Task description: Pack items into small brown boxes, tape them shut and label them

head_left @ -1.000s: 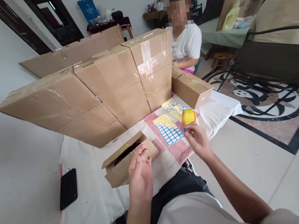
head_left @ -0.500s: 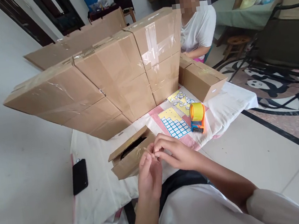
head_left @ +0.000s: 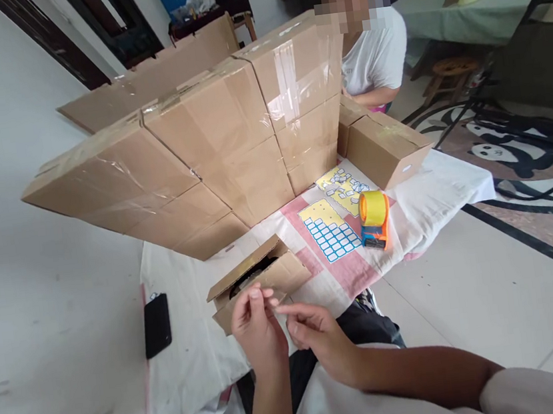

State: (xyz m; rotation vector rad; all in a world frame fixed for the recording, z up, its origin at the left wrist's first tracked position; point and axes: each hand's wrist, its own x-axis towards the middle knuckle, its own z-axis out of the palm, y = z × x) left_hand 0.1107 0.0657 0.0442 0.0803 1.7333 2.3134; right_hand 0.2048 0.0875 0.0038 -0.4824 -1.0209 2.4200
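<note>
My left hand (head_left: pixel 262 336) is raised in front of a small cardboard box (head_left: pixel 287 274), thumb and forefinger pinched together. Whatever lies in the pinch is too small to make out. My right hand (head_left: pixel 326 342) is just to its right, forefinger stretched out to the left hand's fingertips and the other fingers curled. Anything inside those curled fingers is hidden. The small box lies on the cloth-covered table with its flap partly raised, showing a dark gap. Beyond it to the right stands an orange and blue tape dispenser (head_left: pixel 374 222) with a yellow roll.
A wall of taped cardboard boxes (head_left: pixel 229 145) stands across the table. Two printed sheets (head_left: pixel 333 233) lie before it, with another box (head_left: pixel 385 146) at right. A black phone (head_left: pixel 157 326) rests at the left edge. A person (head_left: pixel 373 54) in white is behind the boxes.
My hands have come down and apart a little, toward me. My right forefinger has straightened out of its pinch. The view has shifted slightly, and more of the small box shows.
</note>
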